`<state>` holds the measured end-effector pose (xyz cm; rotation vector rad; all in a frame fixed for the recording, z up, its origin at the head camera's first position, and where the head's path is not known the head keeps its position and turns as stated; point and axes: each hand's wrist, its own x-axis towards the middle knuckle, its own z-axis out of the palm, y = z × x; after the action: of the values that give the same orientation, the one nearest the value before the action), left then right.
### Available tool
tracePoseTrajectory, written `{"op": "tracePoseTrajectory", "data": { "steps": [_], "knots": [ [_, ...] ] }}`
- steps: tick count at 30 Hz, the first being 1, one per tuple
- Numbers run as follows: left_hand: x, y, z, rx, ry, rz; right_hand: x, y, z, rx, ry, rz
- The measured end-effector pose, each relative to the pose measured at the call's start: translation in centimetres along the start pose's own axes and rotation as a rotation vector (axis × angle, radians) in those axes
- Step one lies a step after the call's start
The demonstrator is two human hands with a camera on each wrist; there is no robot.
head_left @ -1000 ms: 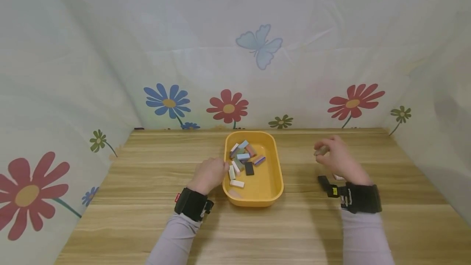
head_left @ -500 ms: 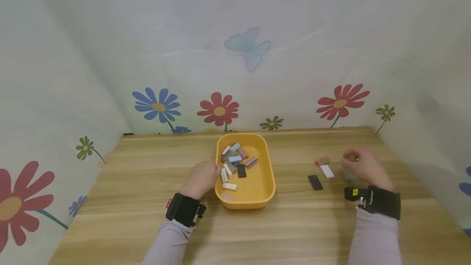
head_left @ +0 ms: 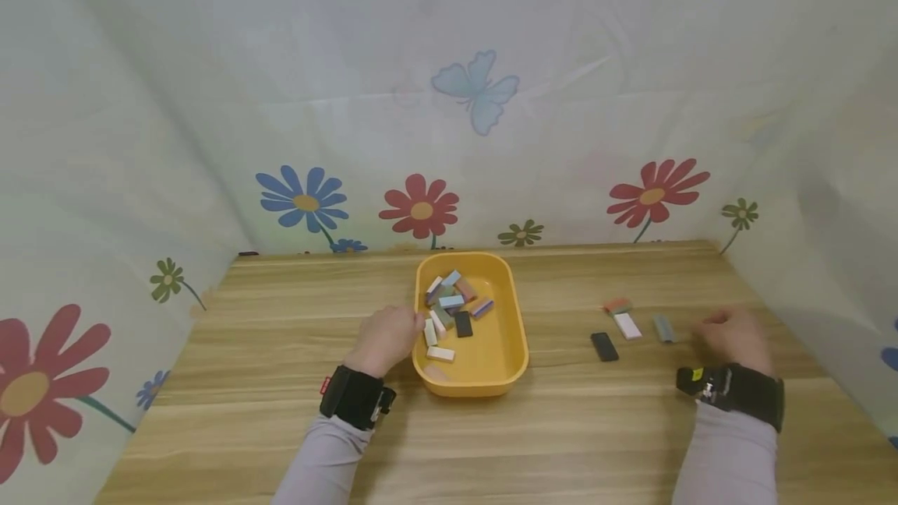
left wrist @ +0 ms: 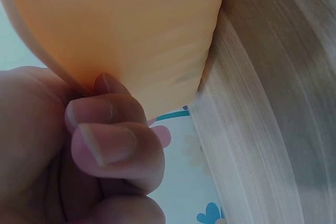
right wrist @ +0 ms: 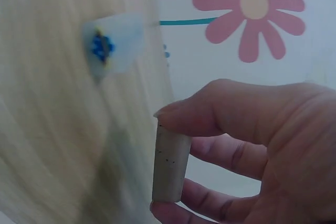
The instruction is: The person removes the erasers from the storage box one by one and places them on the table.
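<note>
My left hand [head_left: 384, 340] grips the near left side of the yellow plastic tub [head_left: 517, 333]; in the left wrist view its fingers [left wrist: 121, 142] curl at the rim. Jumbled in the tub lie several small eraser-like blocks, among them a black one [head_left: 463, 324]. Over at the right, my right hand [head_left: 737, 339] holds a small pale block [right wrist: 171, 163] with dark specks, pinched between thumb and fingertips; the head view hides that block. A grey-blue block [head_left: 662, 328] lies just left of this hand. In the right wrist view a pale block with blue print [right wrist: 103, 45] shows blurred.
Left of the grey-blue block lie a white block [head_left: 627, 326], an orange-and-green block [head_left: 617, 305] and a dark block [head_left: 604, 347]. The wooden tabletop [head_left: 561, 435] ends at a flower-printed cloth wall [head_left: 561, 162] behind and at both sides.
My right hand has moved right, and the grey-blue block it was at half a second ago now lies uncovered on the table. The left hand stays at the tub. The head view has shifted a little.
</note>
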<state>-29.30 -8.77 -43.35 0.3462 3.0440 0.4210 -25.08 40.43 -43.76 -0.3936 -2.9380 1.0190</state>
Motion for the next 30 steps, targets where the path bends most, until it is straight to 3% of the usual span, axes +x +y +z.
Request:
{"op": "tracePoseTrajectory", "data": {
  "steps": [11, 20, 25, 30],
  "knots": [
    [0.2, -0.1, 0.2, -0.017, -0.009, 0.003, 0.4, 0.5, 0.6, -0.050, -0.008, 0.052],
    [0.1, 0.0, 0.0, -0.031, -0.015, -0.012, 0.2, -0.5, 0.1, 0.016, -0.001, 0.135],
    [0.0, 0.0, 0.0, -0.027, -0.025, -0.026, 0.5, -2.7, -0.3, -0.056, 0.096, 0.006],
    [0.1, 0.0, 0.0, -0.027, -0.030, -0.029, 0.4, -6.6, 0.4, -0.045, 0.149, -0.145]
  ]
}}
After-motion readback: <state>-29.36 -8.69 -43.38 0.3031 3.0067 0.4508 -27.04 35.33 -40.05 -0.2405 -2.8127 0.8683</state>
